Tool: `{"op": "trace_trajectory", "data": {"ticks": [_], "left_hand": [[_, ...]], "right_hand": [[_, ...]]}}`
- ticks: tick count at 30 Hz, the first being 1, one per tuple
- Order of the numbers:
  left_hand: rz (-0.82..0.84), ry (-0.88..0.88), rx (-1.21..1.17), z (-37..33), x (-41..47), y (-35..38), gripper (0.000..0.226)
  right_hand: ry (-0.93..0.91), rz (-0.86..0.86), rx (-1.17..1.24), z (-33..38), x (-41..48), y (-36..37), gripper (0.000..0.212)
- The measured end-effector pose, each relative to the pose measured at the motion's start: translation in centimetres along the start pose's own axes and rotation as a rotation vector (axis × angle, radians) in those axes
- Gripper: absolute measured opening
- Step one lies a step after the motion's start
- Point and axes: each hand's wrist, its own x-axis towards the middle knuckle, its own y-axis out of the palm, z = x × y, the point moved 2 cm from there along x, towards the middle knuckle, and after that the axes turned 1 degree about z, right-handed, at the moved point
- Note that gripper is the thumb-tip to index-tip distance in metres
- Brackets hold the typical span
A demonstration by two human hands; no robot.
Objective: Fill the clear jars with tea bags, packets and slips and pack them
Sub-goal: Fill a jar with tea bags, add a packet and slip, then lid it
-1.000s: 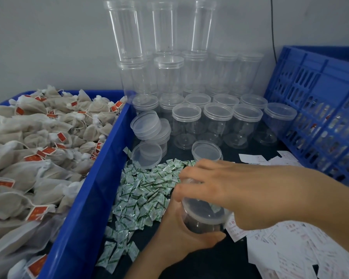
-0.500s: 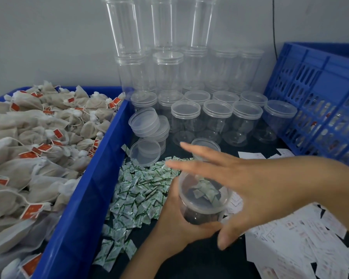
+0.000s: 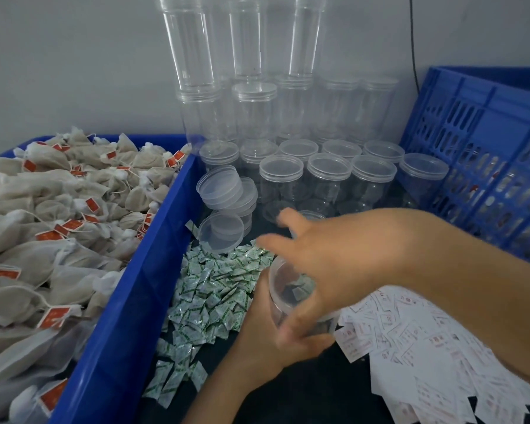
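My left hand [image 3: 257, 341] grips a clear open jar [image 3: 283, 290] from below, at the lower centre. A few green-white packets lie inside it. My right hand [image 3: 328, 255] hovers over the jar mouth with its fingers spread and blurred, the thumb hanging in front of the jar, and it holds nothing. A pile of green-white packets [image 3: 214, 289] lies just left of the jar. White printed slips [image 3: 426, 347] spread out on the right. Tea bags with red tags [image 3: 58, 209] fill the blue bin [image 3: 129, 286] on the left.
Several lidded clear jars [image 3: 328, 179] stand in rows behind my hands, with tall stacked jars [image 3: 248, 41] against the wall. Loose lids [image 3: 221, 231] lean by the bin's wall. A blue slatted crate [image 3: 487, 163] closes off the right side.
My right hand lifted off the jar mouth, opened its fingers and swung left over it. Packets now show inside the jar. My left hand kept its hold.
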Motion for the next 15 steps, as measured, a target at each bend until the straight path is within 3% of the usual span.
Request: {"op": "trace_trajectory", "data": {"ticks": [2,4,5,8,11,13,15], "left_hand": [[0.047,0.008,-0.034,-0.1,0.1,0.1,0.084],[0.027,-0.007,-0.086,-0.3,0.1,0.1,0.082],[0.004,-0.004,-0.061,-0.1,0.0,0.1,0.08],[-0.007,-0.007,-0.032,-0.1,-0.2,0.2,0.073],[-0.034,-0.002,-0.02,-0.2,0.0,0.1,0.092],[-0.006,0.025,-0.052,-0.3,0.0,0.2,0.091],[-0.012,0.019,-0.082,-0.4,-0.2,0.1,0.089]], "right_hand": [[0.098,-0.068,-0.072,0.2,0.7,0.4,0.086],[0.01,-0.049,-0.124,0.4,1.0,0.5,0.062],[-0.047,-0.016,-0.129,0.3,0.8,0.3,0.062],[-0.157,0.059,-0.024,-0.3,0.2,0.1,0.093],[-0.068,0.043,0.084,-0.6,-0.1,0.7,0.115],[0.045,-0.04,0.051,-0.6,0.1,0.8,0.1],[0.009,-0.131,-0.016,-0.6,0.6,1.0,0.071]]}}
